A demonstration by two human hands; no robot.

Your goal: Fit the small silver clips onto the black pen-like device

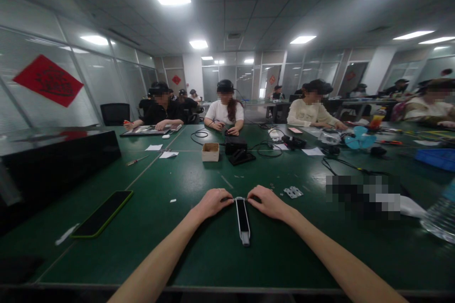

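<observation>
A long narrow device [243, 218] with a black face and a silver-white frame lies on the green table, its tapered end toward me. My left hand [214, 201] is at the left of its far end, thumb and fingertips closed together. On the opposite side, my right hand [266, 202] has its fingers bent in a similar pinch at the far right corner. Both sets of fingertips are close to the frame; what they pinch is too small to make out. Right of my right hand lie a small grey metal plate [293, 192] with holes and several tiny parts.
A phone [103, 214] in a green-edged case lies left, near a black panel [64, 165]. Ahead are a small open box [210, 152], a black device [236, 146] and cables. A clear plastic bottle [441, 215] stands right, near a blue tray [435, 158]. Several people sit across.
</observation>
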